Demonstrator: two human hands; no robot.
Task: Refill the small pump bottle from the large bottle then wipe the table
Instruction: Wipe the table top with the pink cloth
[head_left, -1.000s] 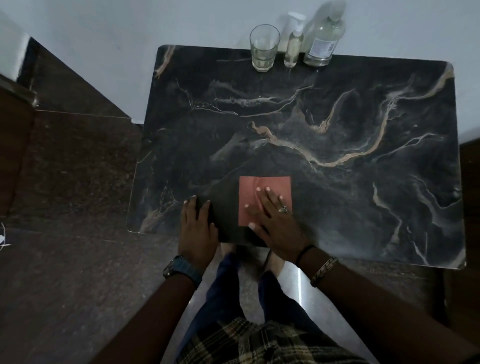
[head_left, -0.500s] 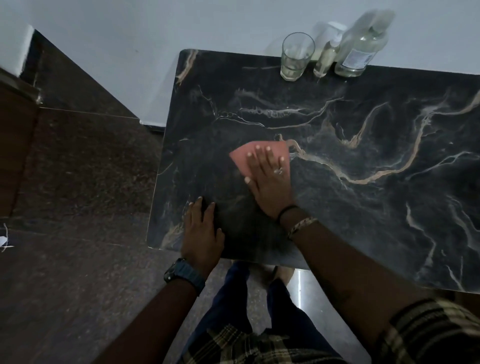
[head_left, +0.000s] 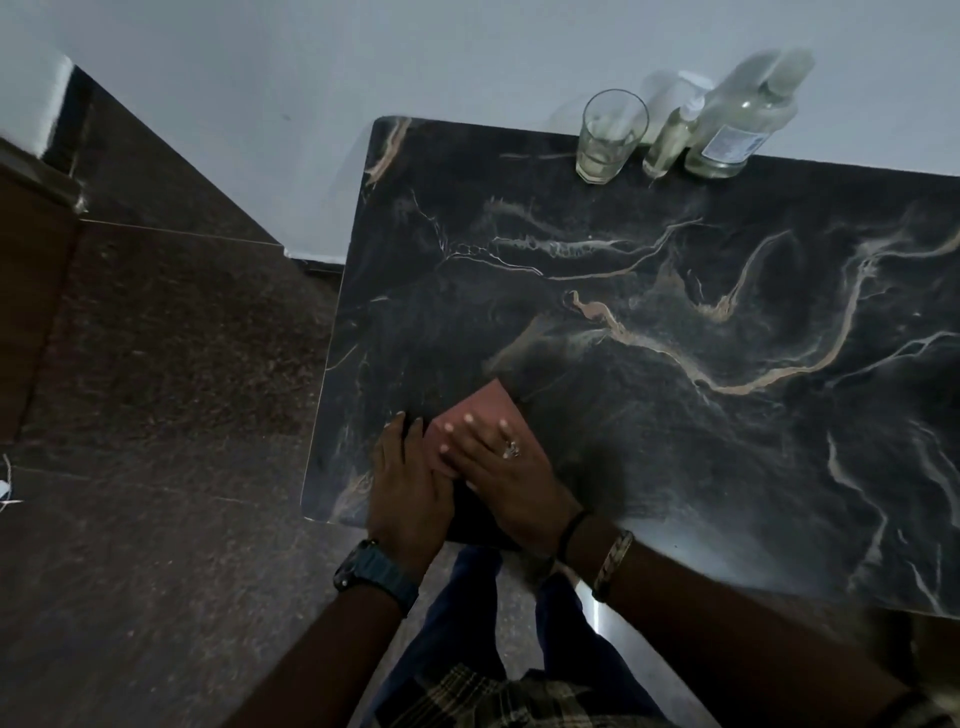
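Table: a dark marble-patterned table (head_left: 675, 415) with pale veins stands against a light wall; the person stands at its near edge.
Cloth: a reddish-pink cloth (head_left: 488, 410) lies flat on the tabletop near the near left corner, one corner pointing away from the person.
Right hand: the right hand (head_left: 498, 467) lies palm down on the cloth, fingers spread and flat, pressing rather than gripping; a ring shows on one finger, bands on the wrist.
Left hand: the left hand (head_left: 405, 478) rests flat on the bare tabletop just left of the cloth, fingers extended, holding nothing; its inner side touches or slightly overlaps the right hand. A watch sits on the wrist.
Large bottle: a clear large bottle (head_left: 737, 130) with a label stands at the far edge by the wall, blurred.
Small pump bottle: the small pump bottle (head_left: 670, 140) stands just left of it, touching or nearly so.
Glass: a clear drinking glass (head_left: 608, 137) stands upright left of the pump bottle, well apart from the hands.
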